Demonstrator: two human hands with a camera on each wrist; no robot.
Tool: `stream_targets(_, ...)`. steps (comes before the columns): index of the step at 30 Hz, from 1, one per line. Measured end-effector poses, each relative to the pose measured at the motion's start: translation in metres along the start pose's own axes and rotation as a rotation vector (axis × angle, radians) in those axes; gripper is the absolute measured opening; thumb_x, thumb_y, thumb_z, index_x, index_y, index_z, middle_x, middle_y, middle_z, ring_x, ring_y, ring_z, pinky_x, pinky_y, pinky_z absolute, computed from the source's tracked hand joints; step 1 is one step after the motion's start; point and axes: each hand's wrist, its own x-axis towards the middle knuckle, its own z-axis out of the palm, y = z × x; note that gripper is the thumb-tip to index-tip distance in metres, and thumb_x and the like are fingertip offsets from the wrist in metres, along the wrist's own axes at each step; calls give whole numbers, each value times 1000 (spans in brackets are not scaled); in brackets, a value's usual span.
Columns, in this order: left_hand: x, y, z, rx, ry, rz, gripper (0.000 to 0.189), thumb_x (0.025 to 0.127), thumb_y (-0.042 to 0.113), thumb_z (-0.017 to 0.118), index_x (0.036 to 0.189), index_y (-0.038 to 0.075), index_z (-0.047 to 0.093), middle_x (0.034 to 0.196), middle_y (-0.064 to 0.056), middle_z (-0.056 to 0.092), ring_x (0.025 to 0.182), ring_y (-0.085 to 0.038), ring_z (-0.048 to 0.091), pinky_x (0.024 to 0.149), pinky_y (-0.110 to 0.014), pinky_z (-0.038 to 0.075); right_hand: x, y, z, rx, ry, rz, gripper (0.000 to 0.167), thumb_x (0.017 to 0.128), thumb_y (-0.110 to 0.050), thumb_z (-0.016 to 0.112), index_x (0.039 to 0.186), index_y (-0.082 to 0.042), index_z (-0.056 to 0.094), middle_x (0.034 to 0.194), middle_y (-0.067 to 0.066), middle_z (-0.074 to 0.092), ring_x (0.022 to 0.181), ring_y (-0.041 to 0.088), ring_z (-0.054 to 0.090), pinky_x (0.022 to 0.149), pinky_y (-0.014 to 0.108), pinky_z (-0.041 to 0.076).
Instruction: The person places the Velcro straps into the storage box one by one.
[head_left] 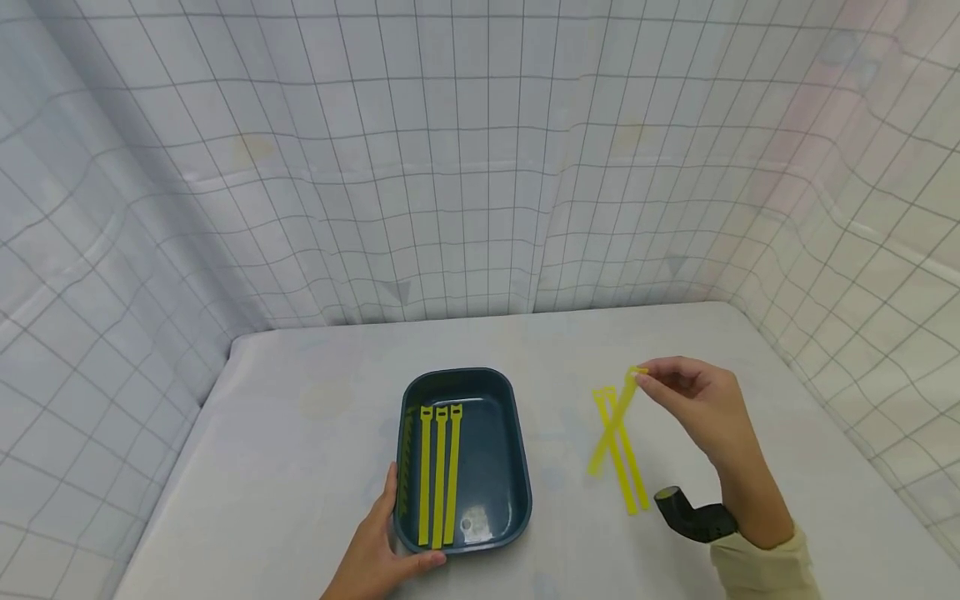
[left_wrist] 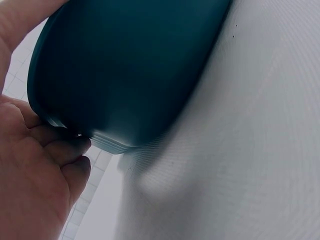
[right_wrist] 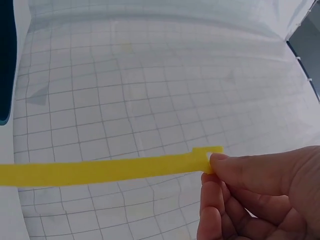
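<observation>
Hands: left grips tray; right pinches yellow strap, cropped in right-wrist view.

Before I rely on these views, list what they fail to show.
- Left wrist: the three straps inside the tray, hidden by its outer wall.
- Right wrist: the held strap's far end, cut off by the left edge.
- Head: parts of the two table straps, covered by the held strap.
</observation>
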Motion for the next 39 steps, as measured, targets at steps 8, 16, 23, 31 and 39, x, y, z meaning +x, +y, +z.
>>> stream_targets(8,-1,-3,0,11,15,24,127,59,49,82,147,3,2,151,-16,11,135,-34,16,102,-54,23,5,-21,10,168,44,-73,11,77,7,69,88,9,66,81,3,67,71,14,61,64,20,51)
stream_targets(16,-1,-1,-1,2,5,18,126,60,48,82,147,4,2,151,-14,9,135,-33,14,103,-54,21,8,-37,19,243,30,-91,11,78,7,68,89,8,66,83,7,66,74,17,61,68,21,51)
stream_targets(23,-1,-1,-2,9,8,21,126,60,49,81,147,4,2,151,-14,9,135,-33,14,103,-54,21,9,-47,30,244,-13,-122,11,78,6,68,89,6,67,84,8,66,73,18,60,65,22,51)
stream_targets(31,0,-2,0,2,15,35,126,60,48,82,147,4,2,151,-14,10,135,-33,14,103,-53,21,9,-53,41,275,-55,-89,10,80,4,68,90,5,67,85,9,66,76,20,61,67,25,52)
stream_targets(39,-1,1,0,18,12,15,126,60,51,81,147,5,2,151,-15,10,135,-34,15,102,-54,22,5,-51,59,316,-140,-65,10,81,-2,69,89,2,68,87,10,67,80,23,61,72,30,53)
